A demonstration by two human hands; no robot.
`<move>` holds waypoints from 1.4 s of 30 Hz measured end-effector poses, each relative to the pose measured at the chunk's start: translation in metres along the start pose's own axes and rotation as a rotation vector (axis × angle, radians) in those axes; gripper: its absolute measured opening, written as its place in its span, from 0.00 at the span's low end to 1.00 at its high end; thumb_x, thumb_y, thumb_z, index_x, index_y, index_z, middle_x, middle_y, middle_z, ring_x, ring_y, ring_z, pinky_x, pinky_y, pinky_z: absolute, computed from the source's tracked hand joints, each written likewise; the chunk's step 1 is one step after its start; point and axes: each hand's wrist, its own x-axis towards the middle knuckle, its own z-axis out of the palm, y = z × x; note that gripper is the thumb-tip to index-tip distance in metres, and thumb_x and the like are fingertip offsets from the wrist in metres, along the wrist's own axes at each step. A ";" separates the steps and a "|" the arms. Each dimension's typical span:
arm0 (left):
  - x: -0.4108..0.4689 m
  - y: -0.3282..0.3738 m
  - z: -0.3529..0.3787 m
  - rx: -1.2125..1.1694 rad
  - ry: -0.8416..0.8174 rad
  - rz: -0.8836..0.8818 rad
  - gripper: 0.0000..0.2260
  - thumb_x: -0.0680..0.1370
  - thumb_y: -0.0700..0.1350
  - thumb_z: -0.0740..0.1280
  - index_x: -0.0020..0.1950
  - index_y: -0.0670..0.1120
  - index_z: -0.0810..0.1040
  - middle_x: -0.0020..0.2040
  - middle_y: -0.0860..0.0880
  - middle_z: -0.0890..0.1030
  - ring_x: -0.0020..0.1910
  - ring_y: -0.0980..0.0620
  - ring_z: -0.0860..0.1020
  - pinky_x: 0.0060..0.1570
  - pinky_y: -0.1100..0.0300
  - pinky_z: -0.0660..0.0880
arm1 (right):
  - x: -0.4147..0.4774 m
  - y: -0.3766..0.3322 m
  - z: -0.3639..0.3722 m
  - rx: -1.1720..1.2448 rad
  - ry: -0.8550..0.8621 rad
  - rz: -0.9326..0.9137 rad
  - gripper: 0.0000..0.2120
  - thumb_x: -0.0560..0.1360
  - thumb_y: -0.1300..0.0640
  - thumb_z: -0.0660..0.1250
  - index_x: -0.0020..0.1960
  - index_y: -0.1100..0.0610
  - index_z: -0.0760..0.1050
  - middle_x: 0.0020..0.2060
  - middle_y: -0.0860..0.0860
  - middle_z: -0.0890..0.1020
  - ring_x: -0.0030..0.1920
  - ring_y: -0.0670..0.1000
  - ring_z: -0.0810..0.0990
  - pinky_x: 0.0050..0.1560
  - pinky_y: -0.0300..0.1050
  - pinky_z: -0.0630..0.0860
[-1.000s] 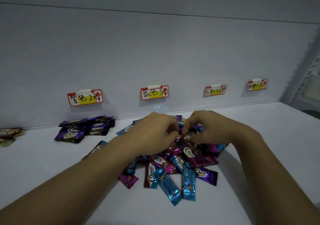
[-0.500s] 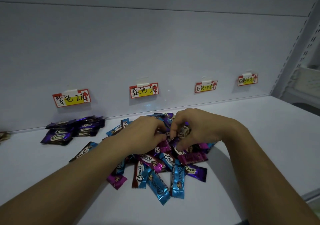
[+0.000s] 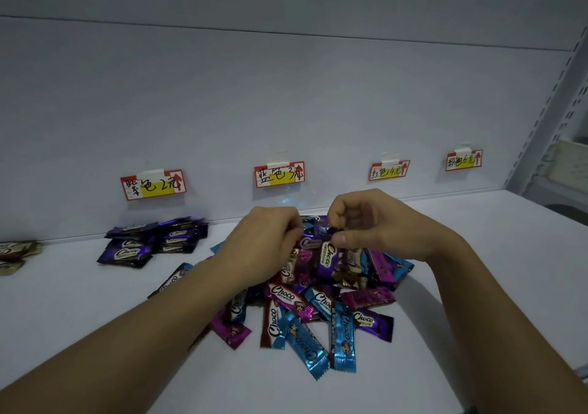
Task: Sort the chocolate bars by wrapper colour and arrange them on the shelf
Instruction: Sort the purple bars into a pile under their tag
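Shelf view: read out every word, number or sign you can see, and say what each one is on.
"紫色2元", beside a red up arrow: leftmost price tag.
"蓝色3元", same arrow: second price tag.
"红色4元", number unsure: third price tag.
"粉色6元": fourth price tag.
"Choco": chocolate bars in the loose pile and in the purple stack.
Small print under "Choco": too small to read.
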 end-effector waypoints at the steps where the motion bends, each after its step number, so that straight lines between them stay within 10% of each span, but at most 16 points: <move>1: -0.004 -0.003 -0.005 -0.012 0.022 -0.008 0.06 0.82 0.47 0.65 0.53 0.49 0.81 0.47 0.53 0.83 0.46 0.54 0.78 0.48 0.56 0.77 | 0.000 -0.001 0.001 0.058 0.010 -0.007 0.05 0.76 0.64 0.71 0.52 0.59 0.78 0.45 0.56 0.81 0.47 0.54 0.83 0.46 0.49 0.81; 17: -0.107 -0.137 -0.110 -0.300 0.466 -0.501 0.09 0.77 0.39 0.71 0.39 0.50 0.80 0.37 0.52 0.84 0.38 0.57 0.83 0.30 0.70 0.73 | 0.069 -0.046 0.098 0.049 0.162 -0.001 0.07 0.68 0.67 0.79 0.40 0.57 0.84 0.41 0.55 0.86 0.42 0.58 0.85 0.49 0.56 0.84; 23: -0.112 -0.167 -0.115 -0.516 0.507 -0.537 0.08 0.74 0.36 0.74 0.39 0.47 0.85 0.43 0.53 0.86 0.44 0.54 0.85 0.45 0.58 0.82 | 0.137 -0.066 0.141 -0.248 0.248 0.025 0.07 0.71 0.61 0.78 0.46 0.52 0.84 0.38 0.47 0.85 0.37 0.44 0.84 0.40 0.39 0.82; 42: -0.123 -0.150 -0.098 0.172 0.214 -0.160 0.08 0.78 0.44 0.70 0.57 0.52 0.83 0.55 0.57 0.79 0.55 0.55 0.72 0.56 0.53 0.75 | 0.121 -0.046 0.124 -0.927 0.214 -0.061 0.09 0.79 0.52 0.69 0.59 0.46 0.81 0.58 0.47 0.79 0.61 0.51 0.72 0.60 0.50 0.73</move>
